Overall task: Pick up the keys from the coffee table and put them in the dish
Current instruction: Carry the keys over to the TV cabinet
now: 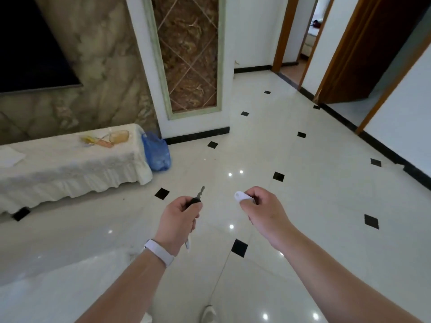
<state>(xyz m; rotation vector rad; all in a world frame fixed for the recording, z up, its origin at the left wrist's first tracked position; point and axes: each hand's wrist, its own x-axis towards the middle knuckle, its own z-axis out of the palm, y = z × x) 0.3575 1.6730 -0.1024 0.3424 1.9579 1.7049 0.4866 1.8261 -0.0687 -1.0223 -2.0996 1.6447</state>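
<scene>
While each hand grips something, left hand point(180, 216) key point(197, 198), right hand point(263, 209) white fob point(242, 197), above glossy tiled floor point(303, 183).

A single wide-angle view from a camera worn on the person's head, looking forward and down. Both forearms reach in from the bottom edge, with the left hand point(180, 214) and right hand point(263, 209) close to the lens, near the middle of the frame. Beyond them lies a glossy tiled floor point(303, 183). A cloth-covered low table point(70, 159) sits further off at left, and open doorways point(300, 43) stand far back at upper right. Straight lines bend towards the edges.
</scene>
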